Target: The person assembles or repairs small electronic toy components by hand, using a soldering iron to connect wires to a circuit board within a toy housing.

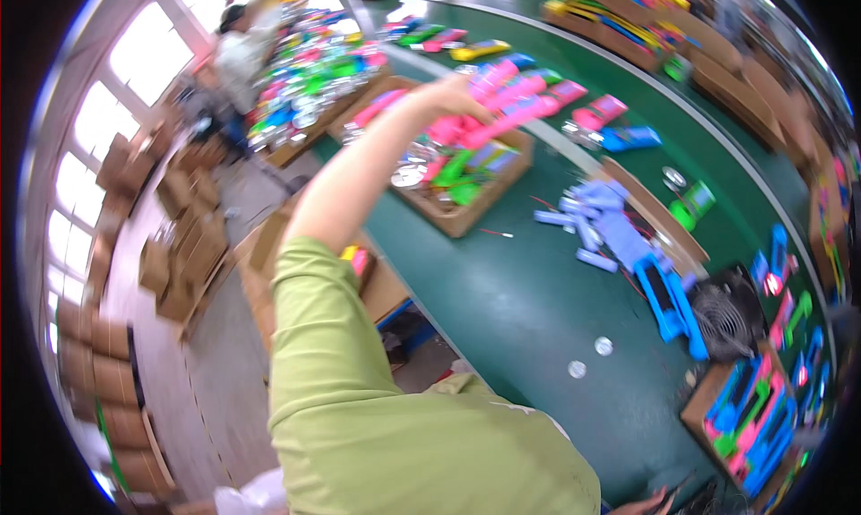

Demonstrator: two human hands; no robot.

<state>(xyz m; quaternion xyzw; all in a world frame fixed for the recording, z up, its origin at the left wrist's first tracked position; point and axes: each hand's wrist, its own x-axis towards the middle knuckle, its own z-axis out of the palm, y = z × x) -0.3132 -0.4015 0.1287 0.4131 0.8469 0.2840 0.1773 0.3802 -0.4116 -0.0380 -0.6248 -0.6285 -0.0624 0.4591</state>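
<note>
My left arm stretches up and forward, and my left hand (459, 101) is over a pile of bright pink plastic parts (516, 116) at a shallow cardboard box (457, 217). Motion blur smears its fingers, so I cannot tell whether they grip a part. Green pieces (464, 176) and shiny round discs (409, 174) also lie in that box. At the lower right edge, only a bit of my right hand (647, 504) shows, its fingers bent beside a thin dark object (679, 490) that I cannot make out.
Light-purple cylinders with wires (605, 219) lie mid-table near a blue plastic frame (665, 300) and a black fan (725, 313). Two small discs (604, 346) rest closer. A box of coloured handles (749, 416) stands at right. Another person (240, 58) works at the far left.
</note>
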